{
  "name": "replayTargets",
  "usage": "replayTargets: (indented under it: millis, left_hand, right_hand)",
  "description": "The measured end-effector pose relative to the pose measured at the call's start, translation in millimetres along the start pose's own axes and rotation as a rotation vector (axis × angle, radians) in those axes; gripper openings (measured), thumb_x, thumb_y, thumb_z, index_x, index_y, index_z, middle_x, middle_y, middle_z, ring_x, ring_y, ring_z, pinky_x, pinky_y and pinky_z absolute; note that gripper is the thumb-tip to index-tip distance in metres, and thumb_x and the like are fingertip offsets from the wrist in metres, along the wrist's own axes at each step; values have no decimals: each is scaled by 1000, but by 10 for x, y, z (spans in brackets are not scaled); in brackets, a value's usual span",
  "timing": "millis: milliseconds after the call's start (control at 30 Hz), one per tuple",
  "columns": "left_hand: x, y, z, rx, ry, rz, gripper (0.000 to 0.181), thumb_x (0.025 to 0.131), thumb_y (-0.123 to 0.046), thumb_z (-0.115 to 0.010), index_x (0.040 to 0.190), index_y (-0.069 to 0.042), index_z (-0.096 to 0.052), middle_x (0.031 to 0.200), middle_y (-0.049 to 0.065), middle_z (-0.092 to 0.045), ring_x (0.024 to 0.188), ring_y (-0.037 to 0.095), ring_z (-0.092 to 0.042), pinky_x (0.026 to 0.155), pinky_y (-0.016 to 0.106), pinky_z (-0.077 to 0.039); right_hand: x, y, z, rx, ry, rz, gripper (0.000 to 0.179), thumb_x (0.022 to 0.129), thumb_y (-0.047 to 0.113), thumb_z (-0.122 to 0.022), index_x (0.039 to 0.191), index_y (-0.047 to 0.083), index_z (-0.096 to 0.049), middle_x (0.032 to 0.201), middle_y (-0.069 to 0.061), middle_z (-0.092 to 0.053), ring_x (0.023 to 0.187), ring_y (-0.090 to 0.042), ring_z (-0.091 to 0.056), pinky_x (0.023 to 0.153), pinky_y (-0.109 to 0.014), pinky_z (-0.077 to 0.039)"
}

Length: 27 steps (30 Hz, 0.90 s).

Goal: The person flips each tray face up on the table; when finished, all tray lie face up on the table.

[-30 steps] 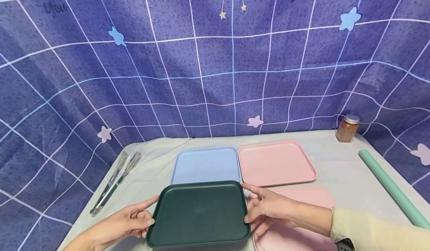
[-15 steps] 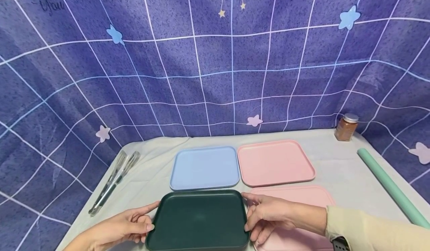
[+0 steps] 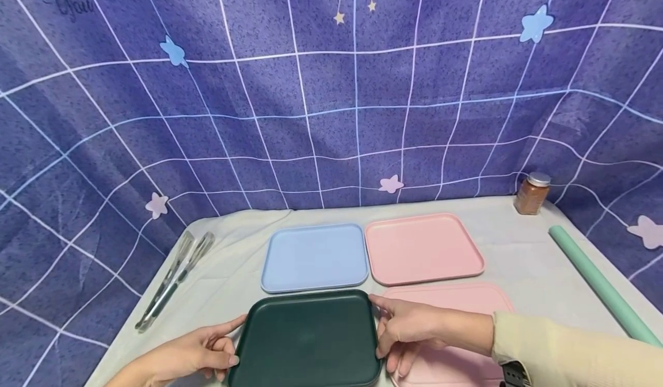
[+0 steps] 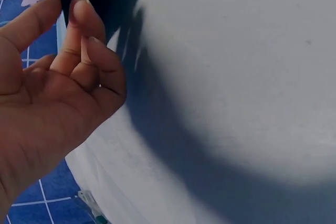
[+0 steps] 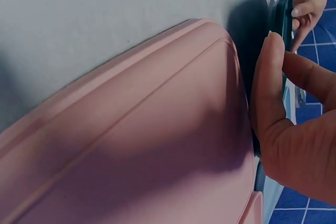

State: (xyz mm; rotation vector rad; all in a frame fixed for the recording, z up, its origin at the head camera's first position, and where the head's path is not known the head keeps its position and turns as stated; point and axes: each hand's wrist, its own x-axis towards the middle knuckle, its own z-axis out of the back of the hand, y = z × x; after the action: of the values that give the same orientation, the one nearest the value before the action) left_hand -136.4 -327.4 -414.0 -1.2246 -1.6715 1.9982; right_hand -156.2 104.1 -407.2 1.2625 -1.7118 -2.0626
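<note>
While the dark green tray [image 3: 305, 341] is occupying the near middle, over the white-covered counter [image 3: 233, 277], we are finding a hand at each end. The grip of the left hand [image 3: 186, 352] is pinching the left rim between thumb and fingers, and its forefinger is pointing along the edge. The grip of the right hand [image 3: 409, 329] is pinching the opposite rim, its forefinger touching near the far corner. We are getting a poor view of the underside, so we cannot tell whether it is meeting the cloth.

Just beyond the far rim, the blue tray [image 3: 315, 257] is lying flat, with the upper pink tray [image 3: 425, 249] sitting right beside it. The lower pink tray [image 3: 466, 298] is crowding the right end, and the right hand and the pale sleeve [image 3: 564, 341] are crossing above it, hiding much of its surface from us. Out at the left edge, metal tongs [image 3: 176, 283] are lying aslant. Over on the right, a green roll [image 3: 601, 283] is running along the edge, and a lidded jar [image 3: 532, 196] is standing near the far corner. Behind everything, a purple-blue grid curtain [image 3: 331, 87] is hanging.
</note>
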Motion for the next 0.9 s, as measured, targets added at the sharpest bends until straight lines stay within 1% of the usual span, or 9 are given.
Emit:
replayTargets:
  millis: [67, 167, 300, 400, 533, 733, 900]
  left_hand:
    - [2, 13, -1, 13, 1, -3, 88, 102, -11, -53, 153, 8, 15, 88, -7, -64, 76, 6, -64, 65, 20, -44]
    - [6, 28, 3, 37, -1, -24, 88, 102, -10, -54, 153, 9, 15, 88, -8, -64, 76, 6, -65, 65, 19, -43]
    - [17, 33, 5, 43, 0, -42, 88, 101, -9, -54, 153, 9, 15, 88, -8, -64, 75, 5, -65, 64, 18, -43]
    - [27, 52, -5, 30, 11, -51, 88, 102, -9, -53, 152, 10, 17, 88, -7, -64, 74, 4, -63, 63, 18, -44]
    - [43, 83, -18, 26, 19, -67, 88, 102, -7, -53, 151, 10, 18, 87, -7, -62, 73, 3, -61, 63, 18, -43]
    - [50, 93, -35, 48, 30, -107, 89, 101, -5, -53, 149, 13, 19, 86, -7, -62, 72, 0, -59, 60, 16, -40]
    - [62, 96, -49, 37, 33, -111, 89, 100, -4, -53, 148, 14, 20, 87, -8, -63, 71, -1, -58, 59, 16, -38]
  right_hand:
    - [3, 10, -13, -17, -16, 7, 115, 72, -5, -72, 160, 1, 1, 79, -17, -71, 49, -12, -65, 47, -29, -56]
    - [10, 21, -23, -36, -30, 11, 114, 72, -6, -71, 160, 1, 1, 74, -17, -71, 48, -13, -64, 46, -30, -55]
    - [25, 22, -42, -54, -30, 14, 113, 73, -6, -71, 160, 0, 2, 71, -16, -71, 46, -13, -64, 45, -31, -55]
    - [36, 13, -60, -59, -26, 11, 113, 75, -5, -71, 160, 0, 3, 68, -16, -70, 45, -14, -63, 44, -31, -54]
    - [39, -3, -70, -63, -22, 5, 112, 76, -1, -71, 160, 1, 3, 62, -14, -68, 43, -14, -63, 43, -31, -54]
    - [43, 4, -85, -77, -15, -11, 111, 79, 4, -72, 160, 2, 3, 54, -11, -64, 41, -14, -61, 41, -30, -52]
    - [48, 48, -96, -119, -11, -37, 110, 83, 12, -73, 160, 1, 5, 56, -14, -65, 39, -15, -61, 42, -31, -53]
